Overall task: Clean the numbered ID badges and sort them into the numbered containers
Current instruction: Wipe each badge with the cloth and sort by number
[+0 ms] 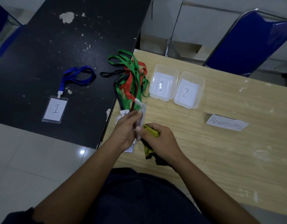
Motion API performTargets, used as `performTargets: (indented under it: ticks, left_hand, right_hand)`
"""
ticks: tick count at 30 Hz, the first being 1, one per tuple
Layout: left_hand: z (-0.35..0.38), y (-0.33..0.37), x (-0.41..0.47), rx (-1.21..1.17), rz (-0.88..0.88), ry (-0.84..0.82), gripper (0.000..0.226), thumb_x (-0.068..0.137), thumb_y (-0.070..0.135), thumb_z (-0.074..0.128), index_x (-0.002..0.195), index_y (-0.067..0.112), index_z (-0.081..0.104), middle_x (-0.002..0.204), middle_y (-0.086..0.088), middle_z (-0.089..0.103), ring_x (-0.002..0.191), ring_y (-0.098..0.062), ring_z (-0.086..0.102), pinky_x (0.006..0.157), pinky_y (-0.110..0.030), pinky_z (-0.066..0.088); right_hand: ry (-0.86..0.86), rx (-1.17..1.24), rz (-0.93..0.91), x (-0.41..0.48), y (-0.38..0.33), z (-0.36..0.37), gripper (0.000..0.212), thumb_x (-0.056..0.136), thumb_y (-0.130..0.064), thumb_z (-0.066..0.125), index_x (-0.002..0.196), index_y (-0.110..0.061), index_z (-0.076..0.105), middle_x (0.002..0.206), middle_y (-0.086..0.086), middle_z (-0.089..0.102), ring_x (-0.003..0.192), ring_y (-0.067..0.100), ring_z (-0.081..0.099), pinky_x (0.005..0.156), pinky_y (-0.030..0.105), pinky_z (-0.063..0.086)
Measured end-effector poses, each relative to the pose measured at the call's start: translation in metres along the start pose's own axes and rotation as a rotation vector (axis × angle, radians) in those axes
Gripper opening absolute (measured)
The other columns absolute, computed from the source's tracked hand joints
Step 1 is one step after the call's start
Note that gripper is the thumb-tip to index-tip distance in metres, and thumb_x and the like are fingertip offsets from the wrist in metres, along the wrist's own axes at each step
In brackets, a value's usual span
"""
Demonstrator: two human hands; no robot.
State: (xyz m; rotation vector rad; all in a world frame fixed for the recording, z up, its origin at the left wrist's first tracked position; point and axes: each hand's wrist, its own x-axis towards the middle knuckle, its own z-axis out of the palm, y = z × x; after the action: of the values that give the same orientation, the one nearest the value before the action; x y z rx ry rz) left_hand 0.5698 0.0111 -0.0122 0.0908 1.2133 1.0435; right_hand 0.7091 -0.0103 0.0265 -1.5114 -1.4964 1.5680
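Left hand (125, 130) gripped a clear plastic badge (142, 113), right hand (162, 141) clutched a crumpled yellow cloth (151, 130) against it, and clear plastic tub 1 (175, 73) and tub 2 (202, 88) beyond them looked empty, so early days.

Both of the person's forearms (84, 178) are bare from the wrists back past the elbows. The left hand (124, 131) and the right hand (162, 141) are likewise uncovered right up to the grip. One thumbnail (137, 128) showing at the grip is cut short.

Well back from the grip, at the far end of the left arm, the edge of a dark sleeve (18, 215) covers the upper arm. Its cut is hard to tell in the dim corner.

Directly behind the grip, between the two forearms, sits dark navy clothing (139, 198), plain and softly creased. Whether it is a shirt hem or trousers cannot be told.
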Motion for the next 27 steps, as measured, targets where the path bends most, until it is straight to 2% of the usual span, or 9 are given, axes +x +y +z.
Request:
performTargets:
  ticks: [2,4,8,12,14,17,21,24,27]
  left_hand:
    - [-0.004,-0.001,0.002,0.029,0.044,0.055,0.034,0.09,0.01,0.068,0.122,0.009,0.059,0.11,-0.009,0.069,0.085,-0.015,0.07,0.065,-0.029,0.058]
    - [-0.011,0.002,0.002,0.056,0.067,0.071,0.033,0.087,0.01,0.072,0.118,0.01,0.062,0.108,-0.009,0.071,0.086,-0.017,0.07,0.066,-0.032,0.059]
    - [-0.019,0.009,-0.004,-0.009,0.022,-0.061,0.034,0.086,0.019,0.068,0.118,0.007,0.066,0.115,-0.015,0.071,0.1,-0.028,0.068,0.08,-0.041,0.059]
    - [-0.014,0.009,-0.011,-0.112,-0.106,-0.088,0.042,0.084,0.034,0.064,0.119,0.009,0.066,0.111,-0.016,0.071,0.094,-0.032,0.07,0.08,-0.045,0.058]
    - [-0.011,0.011,-0.014,-0.151,-0.125,-0.131,0.057,0.083,0.042,0.061,0.129,0.008,0.062,0.12,-0.017,0.066,0.106,-0.034,0.064,0.09,-0.047,0.051]
    - [-0.006,0.013,-0.014,-0.188,-0.11,-0.222,0.073,0.091,0.063,0.043,0.139,0.008,0.054,0.136,-0.02,0.059,0.123,-0.032,0.056,0.102,-0.047,0.046]
    - [-0.006,0.011,-0.01,-0.271,-0.124,-0.277,0.084,0.095,0.071,0.022,0.144,0.007,0.047,0.143,-0.019,0.053,0.134,-0.034,0.049,0.099,-0.046,0.05]
    - [-0.008,0.012,-0.011,-0.305,-0.129,-0.299,0.076,0.095,0.063,0.03,0.147,0.008,0.043,0.14,-0.022,0.055,0.121,-0.036,0.058,0.094,-0.046,0.053]
    - [-0.008,0.016,-0.013,-0.312,-0.14,-0.336,0.072,0.085,0.057,0.048,0.136,0.006,0.057,0.133,-0.024,0.058,0.116,-0.034,0.062,0.099,-0.044,0.05]
  right_hand:
    - [-0.008,0.034,0.037,0.0,0.002,-0.002,0.026,0.087,-0.048,0.068,0.083,-0.023,0.075,0.066,-0.007,0.068,0.058,0.007,0.058,0.06,0.022,0.047]
    - [-0.02,0.119,0.113,0.002,0.005,-0.008,0.018,0.09,-0.038,0.068,0.083,-0.023,0.076,0.064,-0.008,0.066,0.059,0.006,0.058,0.065,0.026,0.05]
    - [-0.058,0.339,0.25,0.006,0.011,-0.02,0.016,0.087,-0.035,0.072,0.093,-0.023,0.079,0.094,-0.001,0.077,0.09,0.016,0.072,0.084,0.027,0.058]
    - [-0.074,0.204,0.222,0.004,0.015,-0.019,0.021,0.085,-0.043,0.073,0.092,-0.025,0.078,0.092,-0.001,0.077,0.09,0.021,0.072,0.084,0.031,0.058]
    - [-0.001,0.093,0.19,0.004,0.016,-0.016,0.022,0.082,-0.048,0.074,0.09,-0.027,0.077,0.085,-0.004,0.076,0.083,0.018,0.072,0.076,0.03,0.058]
    - [0.195,-0.227,0.072,0.005,0.018,-0.016,0.033,0.08,-0.053,0.073,0.101,-0.029,0.072,0.091,-0.011,0.068,0.082,0.006,0.063,0.069,0.02,0.05]
    - [0.356,-0.573,-0.173,0.0,0.016,-0.014,0.047,0.086,-0.053,0.066,0.124,-0.026,0.062,0.104,-0.007,0.054,0.084,0.01,0.056,0.063,0.03,0.051]
    - [0.382,-0.701,-0.418,-0.008,0.012,-0.01,0.042,0.093,-0.046,0.059,0.127,-0.023,0.059,0.104,-0.004,0.051,0.074,0.008,0.051,0.049,0.025,0.046]
    - [0.264,-0.797,-0.574,-0.013,0.013,-0.007,0.039,0.097,-0.042,0.054,0.129,-0.02,0.057,0.103,-0.001,0.051,0.066,0.009,0.045,0.041,0.027,0.041]
